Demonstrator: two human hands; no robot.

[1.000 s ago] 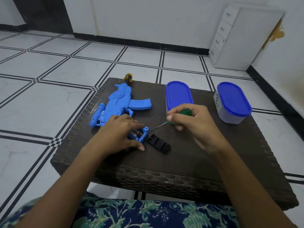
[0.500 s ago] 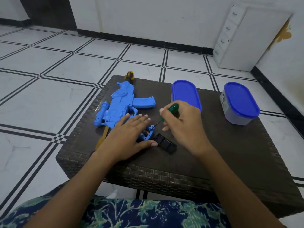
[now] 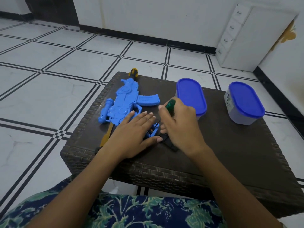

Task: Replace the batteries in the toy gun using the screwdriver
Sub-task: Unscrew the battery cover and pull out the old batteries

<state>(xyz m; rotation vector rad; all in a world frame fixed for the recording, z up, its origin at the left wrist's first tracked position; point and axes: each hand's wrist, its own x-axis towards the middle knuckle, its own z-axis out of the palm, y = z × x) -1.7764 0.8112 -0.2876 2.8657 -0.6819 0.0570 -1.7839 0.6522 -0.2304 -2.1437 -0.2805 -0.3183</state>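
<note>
Count: 1 tabletop (image 3: 230, 145), 1 blue toy gun (image 3: 125, 102), 1 green-handled screwdriver (image 3: 169, 105), 1 black cover (image 3: 171, 144), 2 blue-lidded containers (image 3: 190, 94) (image 3: 246, 99) mid & right of frame, 2 hands (image 3: 131, 137) (image 3: 179, 127), 1 white drawer unit (image 3: 246, 38) upper right.

Toy gun (image 3: 125, 102): smooth blue moulded plastic. Screwdriver (image 3: 169, 104): glossy translucent green plastic handle, thin metal shaft. Table (image 3: 230, 155): dark, rough woven-pattern surface. Left container (image 3: 190, 94), right container (image 3: 245, 97): smooth blue plastic lids. Floor (image 3: 65, 66): glossy tile.

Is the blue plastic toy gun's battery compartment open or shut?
Open: its black rectangular cover lies off on the dark woven table, leaving the blue battery bay exposed.
</note>
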